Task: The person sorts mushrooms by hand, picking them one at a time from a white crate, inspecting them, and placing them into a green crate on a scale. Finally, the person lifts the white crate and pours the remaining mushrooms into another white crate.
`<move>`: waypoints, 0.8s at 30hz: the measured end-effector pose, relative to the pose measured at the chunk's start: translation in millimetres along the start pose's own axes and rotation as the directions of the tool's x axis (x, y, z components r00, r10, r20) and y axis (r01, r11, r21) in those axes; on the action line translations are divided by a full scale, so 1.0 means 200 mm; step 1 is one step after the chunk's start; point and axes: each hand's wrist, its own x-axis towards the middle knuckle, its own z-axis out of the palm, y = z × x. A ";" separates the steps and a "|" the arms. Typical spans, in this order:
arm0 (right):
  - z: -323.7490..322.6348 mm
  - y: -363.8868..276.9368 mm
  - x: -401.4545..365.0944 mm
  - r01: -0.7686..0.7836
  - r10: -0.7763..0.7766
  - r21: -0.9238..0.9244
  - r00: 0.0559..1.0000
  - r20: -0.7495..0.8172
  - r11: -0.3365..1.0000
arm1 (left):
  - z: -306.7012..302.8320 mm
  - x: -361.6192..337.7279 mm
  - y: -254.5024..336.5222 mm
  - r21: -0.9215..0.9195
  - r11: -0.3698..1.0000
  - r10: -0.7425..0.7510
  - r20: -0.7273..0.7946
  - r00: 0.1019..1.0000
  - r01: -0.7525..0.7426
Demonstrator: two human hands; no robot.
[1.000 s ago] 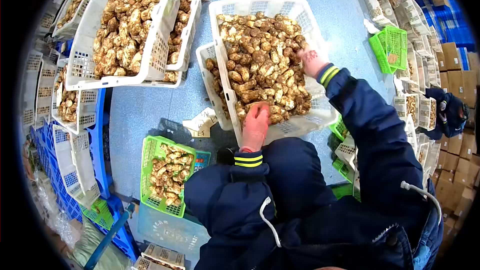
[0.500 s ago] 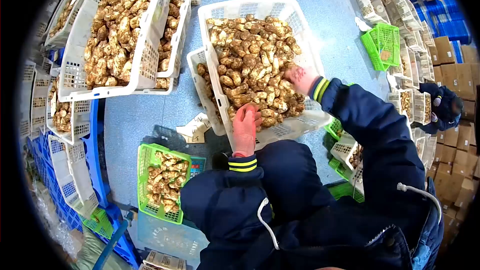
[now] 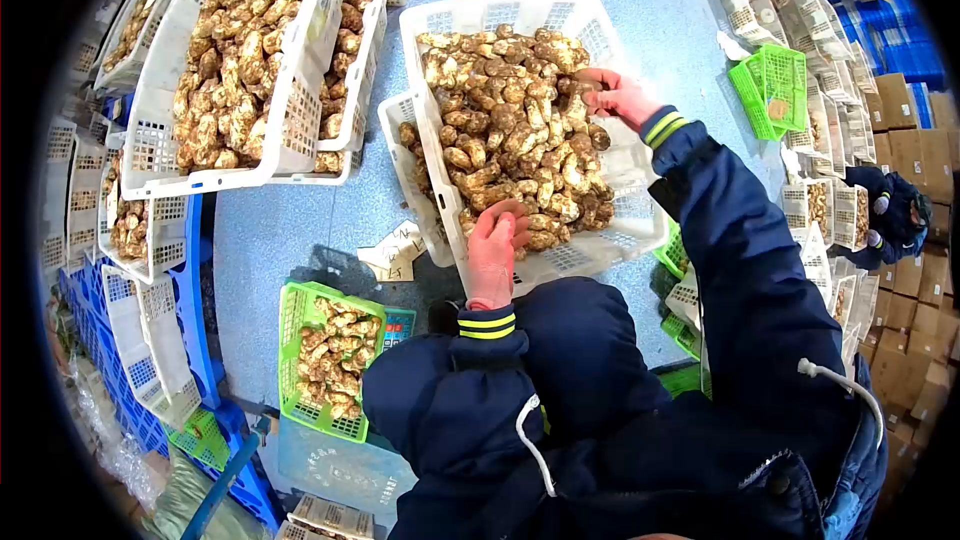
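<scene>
A large white plastic crate (image 3: 640, 175) in front of me holds a heap of brown, dirt-covered mushrooms (image 3: 520, 130). At the heap's upper right edge, my right hand (image 3: 622, 97) in a pinkish-red glove closes its fingertips on a mushroom (image 3: 572, 88). My left hand (image 3: 492, 252), gloved the same way, rests at the near left side of the heap with its fingers curled in. What those fingers hold, if anything, is hidden. Beneath the large crate, another white crate (image 3: 402, 185) with mushrooms sticks out on the left.
By my left knee, a green basket (image 3: 290, 360) of mushrooms sits on a scale with a keypad (image 3: 398, 328). Paper labels (image 3: 393, 255) lie on the blue floor. More full white crates (image 3: 200, 180) stand at left. Green baskets (image 3: 778, 90), cartons (image 3: 905, 330) and another person (image 3: 885, 205) are at right.
My right hand has moved up and outward along the heap's right side, now pinching a mushroom at the edge. The left hand has stayed almost in place, its fingers slightly shifted.
</scene>
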 end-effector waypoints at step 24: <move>0.19 0.20 0.21 -0.407 -0.331 -0.853 0.796 -0.507 0.327 | 0.04 -0.03 -0.06 0.749 0.663 -0.336 0.277 0.900 0.017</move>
